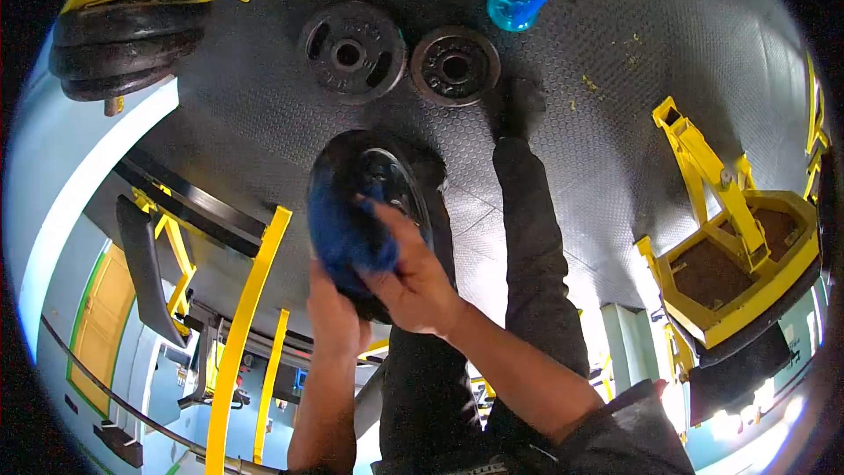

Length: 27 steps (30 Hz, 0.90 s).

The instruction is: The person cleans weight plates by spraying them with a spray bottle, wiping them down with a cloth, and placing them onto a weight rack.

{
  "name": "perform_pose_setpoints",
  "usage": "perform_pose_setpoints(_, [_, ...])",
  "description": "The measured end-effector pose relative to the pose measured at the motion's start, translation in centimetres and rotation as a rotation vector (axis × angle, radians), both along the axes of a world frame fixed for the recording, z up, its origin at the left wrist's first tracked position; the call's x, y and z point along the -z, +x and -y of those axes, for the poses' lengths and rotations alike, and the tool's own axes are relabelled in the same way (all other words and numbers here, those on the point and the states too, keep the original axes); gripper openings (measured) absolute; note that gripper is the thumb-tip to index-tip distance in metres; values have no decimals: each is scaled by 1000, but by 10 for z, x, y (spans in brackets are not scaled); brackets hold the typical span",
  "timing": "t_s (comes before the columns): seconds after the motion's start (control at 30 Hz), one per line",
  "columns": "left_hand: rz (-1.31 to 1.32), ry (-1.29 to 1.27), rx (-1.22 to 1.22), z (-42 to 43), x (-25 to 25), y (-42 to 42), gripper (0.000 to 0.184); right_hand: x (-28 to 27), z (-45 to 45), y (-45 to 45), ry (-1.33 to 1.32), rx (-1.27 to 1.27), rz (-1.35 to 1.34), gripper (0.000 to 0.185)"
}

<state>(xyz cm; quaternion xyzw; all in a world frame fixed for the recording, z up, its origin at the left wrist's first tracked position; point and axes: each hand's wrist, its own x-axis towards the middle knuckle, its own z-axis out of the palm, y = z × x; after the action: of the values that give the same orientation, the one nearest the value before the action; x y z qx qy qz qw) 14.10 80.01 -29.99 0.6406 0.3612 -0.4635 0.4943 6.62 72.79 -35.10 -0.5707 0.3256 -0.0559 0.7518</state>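
A black weight plate (400, 180) is held up, tilted, in front of my legs. My left hand (337, 312) grips its lower edge, the fingers partly hidden behind the plate and cloth. A blue cloth (347, 229) lies against the face of the plate. My right hand (409, 277) presses the cloth onto the plate, its fingers bent around the cloth. On the floor beyond, two more round plates lie flat side by side, a larger dark one (352, 51) and a smaller one (455, 66).
A blue spray bottle (514, 7) is on the black rubber floor (607, 167) beyond my foot. Stacked plates (127, 44) hang on a yellow rack at the upper left. Yellow frames (734, 237) stand at the right, and a yellow post (246, 334) at the left.
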Motion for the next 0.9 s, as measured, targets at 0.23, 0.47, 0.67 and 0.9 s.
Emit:
perform_pose_setpoints(0.23, [43, 61, -48, 10, -31, 3, 20, 96, -9, 24, -64, -534, -443, 53])
perform_pose_setpoints(0.47, [108, 232, -39, 11, -25, 10, 28, 42, -14, 26, -123, 35, -161, 44])
perform_pose_setpoints(0.67, [66, 197, 52, 18, -19, 20, 30, 96, -26, 3, 517, -112, -634, 36])
perform_pose_setpoints(0.9, [21, 79, 15, -1, -13, 20, 24, 94, -45, -21, 455, -7, -537, 46])
